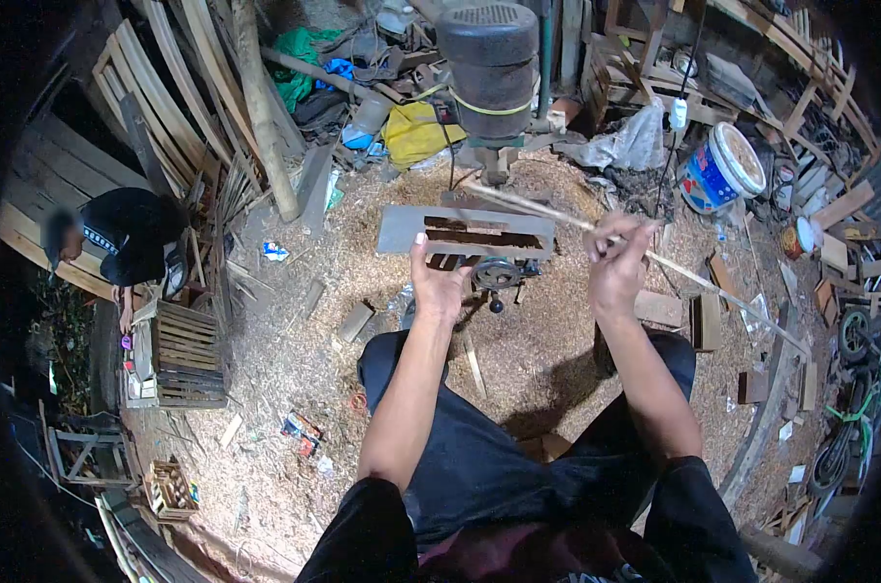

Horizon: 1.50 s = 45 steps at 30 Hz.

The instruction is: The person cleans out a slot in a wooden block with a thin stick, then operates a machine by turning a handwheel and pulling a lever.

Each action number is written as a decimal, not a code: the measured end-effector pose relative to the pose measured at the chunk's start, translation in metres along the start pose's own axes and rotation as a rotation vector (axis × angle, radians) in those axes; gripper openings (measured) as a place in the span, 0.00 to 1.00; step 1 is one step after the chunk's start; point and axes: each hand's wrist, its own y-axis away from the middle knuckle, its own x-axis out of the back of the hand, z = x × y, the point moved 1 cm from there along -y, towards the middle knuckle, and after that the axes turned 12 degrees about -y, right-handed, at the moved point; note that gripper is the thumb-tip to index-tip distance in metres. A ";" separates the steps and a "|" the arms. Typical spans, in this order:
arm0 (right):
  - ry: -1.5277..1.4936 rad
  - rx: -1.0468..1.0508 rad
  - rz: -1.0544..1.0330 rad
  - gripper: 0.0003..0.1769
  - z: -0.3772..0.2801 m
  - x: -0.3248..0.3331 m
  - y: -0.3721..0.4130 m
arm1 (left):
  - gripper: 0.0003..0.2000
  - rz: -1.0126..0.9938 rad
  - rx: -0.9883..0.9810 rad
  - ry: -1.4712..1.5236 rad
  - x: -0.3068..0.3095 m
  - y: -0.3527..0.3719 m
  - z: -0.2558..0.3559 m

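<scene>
My left hand (439, 291) is at the near edge of a flat grey board with a long slot (399, 229). The thumb lies over the edge, and the other fingers are partly hidden below it. Under the board is a machine with a round handwheel (499, 275), and a dark cylindrical motor housing (489, 73) stands above and beyond it. My right hand (619, 267), raised and slightly blurred, is closed around a long thin wooden stick (732, 293). The stick slants from beyond the board down to the right.
Wood shavings (295, 389) cover the floor, with wood blocks (708, 323) scattered about. A paint bucket (720, 167) stands at right, near a yellow sack (416, 134) at the back. At left a person (135, 233) bends beside a slatted crate (183, 355). Planks (154, 92) lean behind.
</scene>
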 end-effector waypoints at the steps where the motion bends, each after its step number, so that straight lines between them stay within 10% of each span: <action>1: 0.018 -0.005 0.005 0.36 0.001 0.002 0.002 | 0.31 -0.009 0.020 0.012 0.002 0.001 0.000; 19: 0.580 -0.213 -0.149 0.31 0.007 0.023 -0.010 | 0.34 -0.111 -0.012 0.000 0.016 -0.006 -0.004; 45: 0.545 -0.389 -0.340 0.29 0.055 -0.029 -0.009 | 0.37 0.193 -0.416 -0.078 0.097 -0.018 0.060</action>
